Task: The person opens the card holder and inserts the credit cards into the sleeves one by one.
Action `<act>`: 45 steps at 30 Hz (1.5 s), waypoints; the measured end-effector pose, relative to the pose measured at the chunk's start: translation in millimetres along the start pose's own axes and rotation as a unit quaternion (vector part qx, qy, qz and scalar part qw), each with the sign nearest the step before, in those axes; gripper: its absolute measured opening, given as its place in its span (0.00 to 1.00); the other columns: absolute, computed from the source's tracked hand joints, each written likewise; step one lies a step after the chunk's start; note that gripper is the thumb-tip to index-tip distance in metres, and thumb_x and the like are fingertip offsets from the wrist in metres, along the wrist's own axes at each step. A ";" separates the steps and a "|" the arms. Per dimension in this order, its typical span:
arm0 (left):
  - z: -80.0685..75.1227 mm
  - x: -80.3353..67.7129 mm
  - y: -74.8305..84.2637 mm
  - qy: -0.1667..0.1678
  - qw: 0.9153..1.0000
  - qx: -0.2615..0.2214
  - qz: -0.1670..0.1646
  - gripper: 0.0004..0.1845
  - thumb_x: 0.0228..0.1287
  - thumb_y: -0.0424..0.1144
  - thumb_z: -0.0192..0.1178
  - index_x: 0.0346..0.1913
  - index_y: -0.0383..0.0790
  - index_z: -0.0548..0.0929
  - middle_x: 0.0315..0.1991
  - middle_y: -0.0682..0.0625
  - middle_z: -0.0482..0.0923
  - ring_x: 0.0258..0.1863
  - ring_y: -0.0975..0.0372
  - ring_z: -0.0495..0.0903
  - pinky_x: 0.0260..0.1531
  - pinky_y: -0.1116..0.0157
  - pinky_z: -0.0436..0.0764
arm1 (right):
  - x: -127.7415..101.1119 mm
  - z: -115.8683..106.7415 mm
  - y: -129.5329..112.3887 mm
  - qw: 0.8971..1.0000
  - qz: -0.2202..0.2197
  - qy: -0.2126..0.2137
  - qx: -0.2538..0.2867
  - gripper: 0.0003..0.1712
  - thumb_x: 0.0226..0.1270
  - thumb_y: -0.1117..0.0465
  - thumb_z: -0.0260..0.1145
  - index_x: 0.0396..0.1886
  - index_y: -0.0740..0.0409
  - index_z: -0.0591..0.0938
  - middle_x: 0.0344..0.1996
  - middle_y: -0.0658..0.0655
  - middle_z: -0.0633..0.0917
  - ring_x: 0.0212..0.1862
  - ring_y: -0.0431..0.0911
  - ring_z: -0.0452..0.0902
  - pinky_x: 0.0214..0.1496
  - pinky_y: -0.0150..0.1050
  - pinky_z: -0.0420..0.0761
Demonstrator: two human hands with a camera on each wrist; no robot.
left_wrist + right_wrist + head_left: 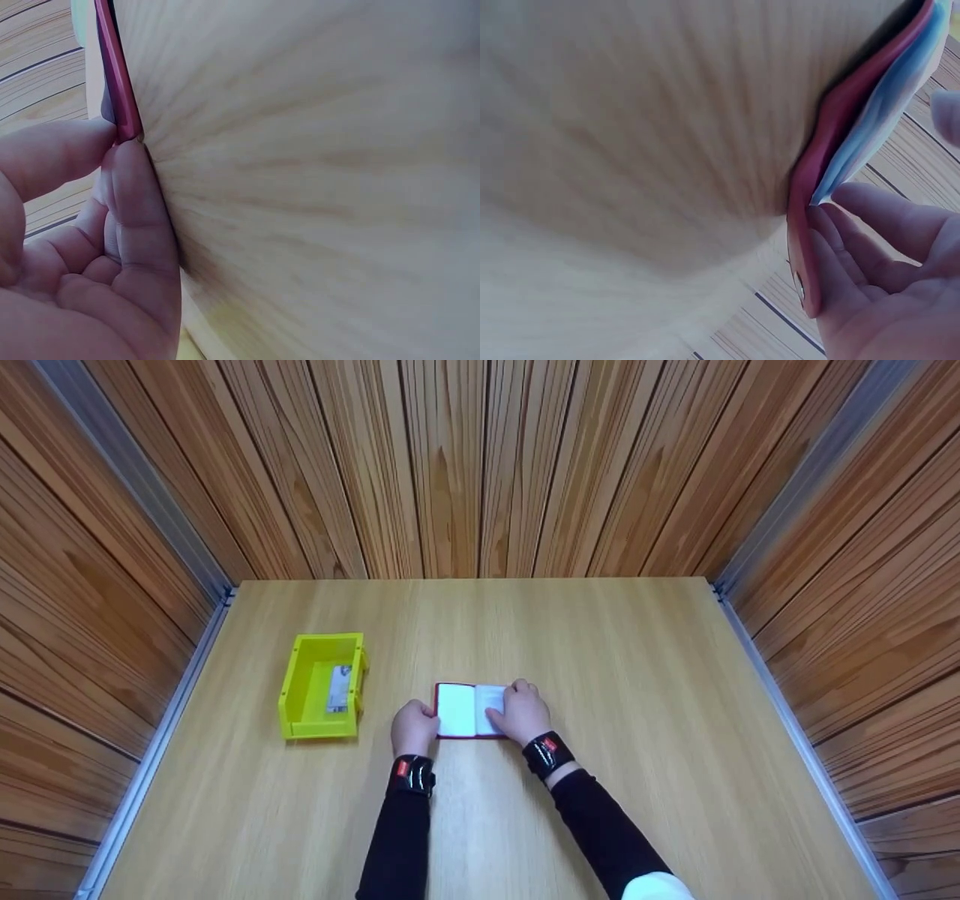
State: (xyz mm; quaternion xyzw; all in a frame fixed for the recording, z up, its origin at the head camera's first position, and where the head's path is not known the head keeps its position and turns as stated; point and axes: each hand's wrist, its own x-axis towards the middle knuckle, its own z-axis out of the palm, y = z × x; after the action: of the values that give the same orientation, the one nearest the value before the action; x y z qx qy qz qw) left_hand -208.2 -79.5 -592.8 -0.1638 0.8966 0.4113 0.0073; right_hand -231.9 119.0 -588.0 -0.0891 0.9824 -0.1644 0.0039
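A small red card holder [456,709] lies open on the table, its pale, glossy leaves facing up. My left hand [414,729] pinches its left edge between thumb and forefinger; the left wrist view shows the red cover [120,71] between those fingertips. Across the right half lies my right hand [526,714], with its thumb over the leaves and its other fingers at the far right edge. In the right wrist view a fingertip touches the corner of the bluish leaves [877,112], and other fingers rest along the red cover [804,225], which carries a metal snap.
Left of the hands stands a yellow-green bin [319,730] with a printed card [339,688] lying inside. Wood-panelled walls [450,472] enclose the wooden table [637,660] at the back and both sides, with metal strips along the side edges.
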 end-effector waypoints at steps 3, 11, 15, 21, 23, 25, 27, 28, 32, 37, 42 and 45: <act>0.4 -0.3 -0.3 0.002 1.000 0.002 -0.003 0.02 0.54 0.30 0.63 0.31 0.34 0.82 0.31 0.45 0.82 0.36 0.49 0.80 0.42 0.52 0.76 | -1.5 1.4 -0.3 1.000 -0.010 0.007 -0.009 0.30 0.65 0.47 0.68 0.50 0.71 0.82 0.51 0.65 0.77 0.53 0.57 0.72 0.51 0.49 0.78; 0.9 -0.7 -0.5 0.007 1.000 0.008 0.012 0.02 0.54 0.31 0.63 0.30 0.34 0.82 0.31 0.44 0.83 0.36 0.48 0.81 0.42 0.51 0.77 | -4.5 3.4 0.3 0.999 -0.036 0.037 -0.011 0.22 0.64 0.52 0.69 0.45 0.67 0.84 0.49 0.65 0.78 0.52 0.58 0.72 0.50 0.51 0.77; 0.9 -0.3 -0.6 0.004 1.000 0.007 0.008 0.02 0.54 0.30 0.63 0.30 0.35 0.82 0.32 0.44 0.83 0.37 0.48 0.81 0.43 0.51 0.77 | -4.5 3.5 0.6 0.998 -0.048 0.045 -0.006 0.17 0.64 0.55 0.68 0.43 0.65 0.85 0.50 0.65 0.78 0.53 0.59 0.72 0.51 0.51 0.77; 1.4 0.7 -1.5 0.009 1.000 0.007 0.015 0.02 0.53 0.30 0.64 0.30 0.34 0.82 0.31 0.44 0.83 0.36 0.48 0.81 0.42 0.52 0.77 | -5.1 5.0 2.9 0.994 -0.080 0.071 0.004 0.11 0.59 0.63 0.69 0.40 0.64 0.86 0.46 0.63 0.80 0.50 0.58 0.74 0.47 0.51 0.79; 1.6 0.6 -1.6 0.009 1.000 0.006 0.013 0.02 0.53 0.30 0.64 0.30 0.35 0.82 0.31 0.44 0.83 0.36 0.48 0.81 0.42 0.52 0.77 | -5.3 5.2 3.2 0.994 -0.087 0.072 0.007 0.11 0.59 0.64 0.69 0.41 0.63 0.86 0.45 0.62 0.80 0.49 0.58 0.74 0.47 0.51 0.79; 1.4 0.4 -1.6 0.008 1.000 0.006 0.012 0.02 0.53 0.30 0.64 0.30 0.35 0.82 0.31 0.44 0.83 0.36 0.48 0.81 0.41 0.52 0.77 | -5.6 5.5 3.1 0.993 -0.093 0.073 0.006 0.11 0.58 0.64 0.70 0.41 0.62 0.87 0.45 0.61 0.81 0.48 0.57 0.74 0.46 0.50 0.79; 1.4 0.5 -1.6 0.006 1.000 0.006 0.011 0.02 0.53 0.30 0.64 0.30 0.35 0.82 0.31 0.44 0.83 0.36 0.48 0.81 0.41 0.52 0.77 | -5.4 6.1 2.9 0.992 -0.098 0.073 0.006 0.10 0.58 0.64 0.70 0.40 0.62 0.87 0.44 0.60 0.81 0.48 0.56 0.74 0.46 0.49 0.79; 1.3 0.3 -1.5 0.006 1.000 0.006 0.010 0.02 0.53 0.30 0.64 0.31 0.35 0.82 0.31 0.44 0.83 0.36 0.48 0.81 0.41 0.52 0.77 | -5.4 6.2 2.7 0.992 -0.100 0.074 0.006 0.10 0.58 0.64 0.71 0.40 0.62 0.87 0.44 0.60 0.81 0.48 0.56 0.74 0.46 0.49 0.79; 1.2 0.3 -0.8 0.005 1.000 0.011 0.011 0.02 0.54 0.31 0.64 0.30 0.35 0.82 0.32 0.44 0.83 0.36 0.48 0.81 0.41 0.52 0.77 | -4.8 7.1 0.5 0.994 -0.094 0.059 0.011 0.11 0.58 0.62 0.72 0.40 0.63 0.86 0.44 0.60 0.80 0.49 0.56 0.75 0.50 0.48 0.78; 0.6 -0.3 0.8 0.004 1.000 0.014 0.012 0.02 0.53 0.31 0.64 0.30 0.35 0.83 0.32 0.43 0.84 0.36 0.48 0.81 0.41 0.52 0.77 | -5.8 5.9 -4.9 0.997 -0.078 0.026 0.016 0.16 0.59 0.58 0.74 0.42 0.63 0.85 0.46 0.60 0.80 0.51 0.56 0.74 0.53 0.49 0.77; 0.6 -0.3 0.8 -0.001 1.000 0.014 0.001 0.03 0.54 0.31 0.64 0.32 0.35 0.83 0.33 0.44 0.84 0.38 0.48 0.81 0.43 0.52 0.77 | -6.8 7.4 -8.3 0.995 -0.089 0.027 0.021 0.16 0.59 0.57 0.74 0.42 0.63 0.85 0.46 0.60 0.80 0.50 0.55 0.74 0.52 0.48 0.77; 0.7 -0.2 0.6 -0.005 1.000 0.011 -0.004 0.03 0.54 0.31 0.64 0.33 0.35 0.83 0.33 0.44 0.83 0.38 0.48 0.81 0.44 0.52 0.77 | -7.5 8.5 -9.6 0.994 -0.098 0.030 0.027 0.16 0.59 0.58 0.74 0.42 0.62 0.85 0.45 0.60 0.80 0.50 0.55 0.75 0.52 0.48 0.77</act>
State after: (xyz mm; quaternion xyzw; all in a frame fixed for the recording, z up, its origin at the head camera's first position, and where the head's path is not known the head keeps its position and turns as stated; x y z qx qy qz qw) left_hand -208.2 -78.5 -592.8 -0.1652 0.9002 0.4026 0.0156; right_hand -222.5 108.6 -593.0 -0.1795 0.9638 -0.1930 -0.0397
